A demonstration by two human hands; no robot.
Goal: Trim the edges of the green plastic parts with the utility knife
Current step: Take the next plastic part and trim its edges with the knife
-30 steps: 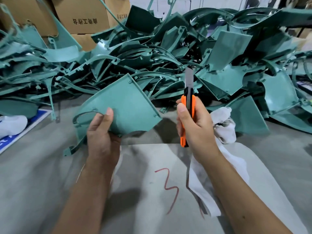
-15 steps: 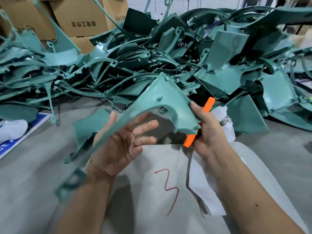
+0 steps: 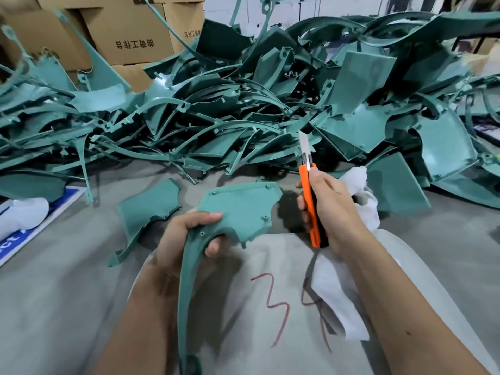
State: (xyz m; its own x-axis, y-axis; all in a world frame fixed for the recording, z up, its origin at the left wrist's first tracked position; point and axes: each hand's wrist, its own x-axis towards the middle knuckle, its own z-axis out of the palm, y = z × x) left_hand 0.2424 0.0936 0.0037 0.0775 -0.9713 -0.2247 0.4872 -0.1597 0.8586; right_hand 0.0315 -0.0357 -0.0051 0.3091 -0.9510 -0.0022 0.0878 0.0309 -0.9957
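Note:
My left hand (image 3: 186,239) grips a green plastic part (image 3: 238,209) where its flat panel narrows into a long curved arm running down toward me. The panel lies roughly level, its studded face up. My right hand (image 3: 330,209) holds an orange utility knife (image 3: 311,207) upright to the right of the part, its blade extended and pointing up and away. The blade is clear of the part. A second green part (image 3: 146,209) lies on the floor just left of my left hand.
A big pile of green plastic parts (image 3: 243,104) fills the floor ahead. Cardboard boxes (image 3: 130,31) stand behind it at the left. A white sack marked in red (image 3: 270,307) lies under my arms, with a white cloth (image 3: 362,190) behind my right hand.
The part has been turned over and lowered flat, my left hand now gripping its narrow neck. My right hand let go of the part's edge and raised the knife upright, blade up.

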